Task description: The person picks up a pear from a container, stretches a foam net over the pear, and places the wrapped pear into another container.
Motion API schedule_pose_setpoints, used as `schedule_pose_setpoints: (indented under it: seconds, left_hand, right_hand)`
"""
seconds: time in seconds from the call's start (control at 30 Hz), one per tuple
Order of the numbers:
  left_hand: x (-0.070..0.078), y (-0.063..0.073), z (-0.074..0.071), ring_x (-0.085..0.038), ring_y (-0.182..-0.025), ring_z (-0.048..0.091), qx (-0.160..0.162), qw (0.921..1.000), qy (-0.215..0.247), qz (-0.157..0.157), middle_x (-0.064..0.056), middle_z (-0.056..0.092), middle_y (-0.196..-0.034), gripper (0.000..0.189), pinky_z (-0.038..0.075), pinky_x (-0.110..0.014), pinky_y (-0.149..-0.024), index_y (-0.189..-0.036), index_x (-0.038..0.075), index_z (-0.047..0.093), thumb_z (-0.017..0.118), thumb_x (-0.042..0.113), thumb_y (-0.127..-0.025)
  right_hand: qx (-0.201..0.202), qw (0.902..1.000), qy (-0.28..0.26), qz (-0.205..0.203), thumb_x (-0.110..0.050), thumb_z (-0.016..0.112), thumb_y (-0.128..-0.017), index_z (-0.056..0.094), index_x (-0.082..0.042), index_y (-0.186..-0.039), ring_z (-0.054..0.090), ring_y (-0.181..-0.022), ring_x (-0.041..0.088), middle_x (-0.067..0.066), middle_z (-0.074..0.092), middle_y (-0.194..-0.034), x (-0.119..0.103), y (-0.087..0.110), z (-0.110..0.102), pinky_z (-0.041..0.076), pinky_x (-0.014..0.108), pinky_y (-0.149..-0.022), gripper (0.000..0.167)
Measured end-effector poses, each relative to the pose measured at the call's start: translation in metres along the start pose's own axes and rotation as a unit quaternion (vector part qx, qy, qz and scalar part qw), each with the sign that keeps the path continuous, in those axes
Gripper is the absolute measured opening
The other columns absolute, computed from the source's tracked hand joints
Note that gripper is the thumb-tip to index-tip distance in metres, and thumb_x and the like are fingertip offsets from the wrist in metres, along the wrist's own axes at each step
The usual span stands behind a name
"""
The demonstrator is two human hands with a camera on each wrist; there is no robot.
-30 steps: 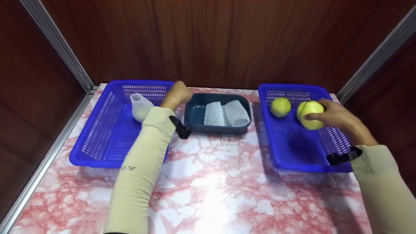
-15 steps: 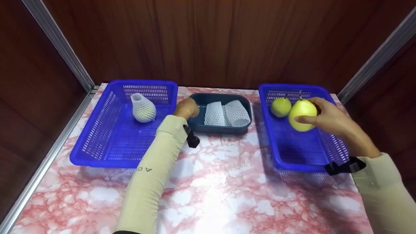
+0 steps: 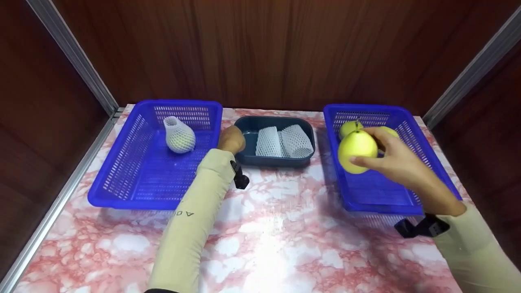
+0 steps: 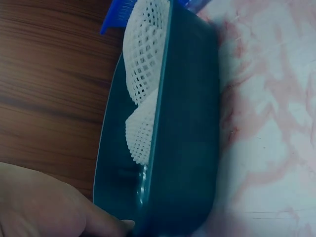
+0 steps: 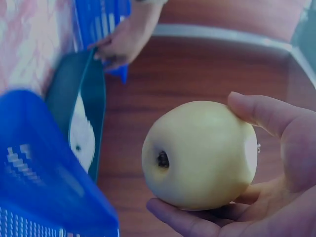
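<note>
My right hand (image 3: 392,158) holds a yellow-green pear (image 3: 356,152) above the left side of the right blue basket (image 3: 380,209). Thumb and fingers grip it from the right, and in the right wrist view the pear (image 5: 197,153) shows its dark blossom end. Two more pears, one at the back left (image 3: 349,128) and one partly behind my hand (image 3: 391,131), lie in that basket. My left hand (image 3: 232,139) pinches the left end of a dark teal container (image 3: 268,162), thumb at the rim in the left wrist view. White foam net sleeves (image 3: 296,142) lie inside it.
On the left stands another blue basket (image 3: 158,199) with a pear in a white foam net (image 3: 180,140) inside. The table (image 3: 264,244) has a red-and-white marbled top. Dark wood panels (image 3: 260,53) enclose the back and sides.
My right hand has carried the pear left and toward me, away from the other pears. The left hand has come from near the left basket's back corner to the teal container's left end.
</note>
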State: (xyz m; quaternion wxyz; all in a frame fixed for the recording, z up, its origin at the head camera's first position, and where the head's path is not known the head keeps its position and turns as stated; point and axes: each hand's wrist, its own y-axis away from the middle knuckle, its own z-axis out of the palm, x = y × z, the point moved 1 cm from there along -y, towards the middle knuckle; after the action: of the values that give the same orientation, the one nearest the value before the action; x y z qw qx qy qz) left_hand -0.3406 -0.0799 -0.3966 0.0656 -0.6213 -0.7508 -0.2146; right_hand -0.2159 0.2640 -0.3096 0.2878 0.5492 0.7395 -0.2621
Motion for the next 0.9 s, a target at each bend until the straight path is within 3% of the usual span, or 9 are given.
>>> schedule_pose_setpoints:
  seconds: [0.17,0.43,0.7,0.9]
  left_hand:
    - [-0.002,0.0,0.002,-0.03,-0.114,0.063,0.009,0.9999,0.006,0.006,-0.019,0.068,-0.122,0.024,0.052,-0.036,-0.099,-0.112,-0.005,0.07,0.064,-0.001,-0.089]
    - [-0.001,0.001,0.001,-0.03,-0.114,0.064,0.007,0.9999,-0.001,0.015,-0.019,0.068,-0.121,0.024,0.053,-0.037,-0.099,-0.112,-0.005,0.07,0.061,-0.002,-0.089]
    - [-0.002,-0.001,0.001,-0.032,-0.117,0.063,0.002,0.9999,-0.004,0.012,-0.021,0.067,-0.124,0.027,0.051,-0.037,-0.102,-0.116,-0.006,0.067,0.061,0.0,-0.09]
    - [-0.001,-0.003,0.0,-0.03,-0.117,0.063,-0.005,0.9999,-0.009,0.003,-0.02,0.067,-0.125,0.028,0.052,-0.036,-0.101,-0.118,-0.006,0.066,0.062,0.0,-0.091]
  right_hand:
    - [-0.012,0.9999,-0.012,-0.002,-0.02,0.08,-0.089,0.041,0.004,-0.148,0.057,-0.114,0.035,0.024,0.053,-0.138,-0.013,0.008,0.018,0.05,0.018,-0.079,0.075]
    - [-0.023,0.9966,-0.069,-0.039,-0.011,0.083,-0.085,0.047,0.003,-0.145,0.06,-0.113,0.034,0.021,0.055,-0.138,-0.024,0.016,0.054,0.057,0.029,-0.084,0.071]
    - [-0.057,0.9898,-0.118,-0.056,-0.007,0.084,-0.083,0.048,0.002,-0.144,0.062,-0.109,0.034,0.021,0.056,-0.137,-0.02,0.017,0.087,0.059,0.031,-0.082,0.071]
    - [-0.078,0.9905,-0.097,-0.058,-0.013,0.085,-0.083,0.046,0.003,-0.145,0.062,-0.109,0.033,0.022,0.055,-0.137,-0.013,0.018,0.104,0.059,0.033,-0.082,0.074]
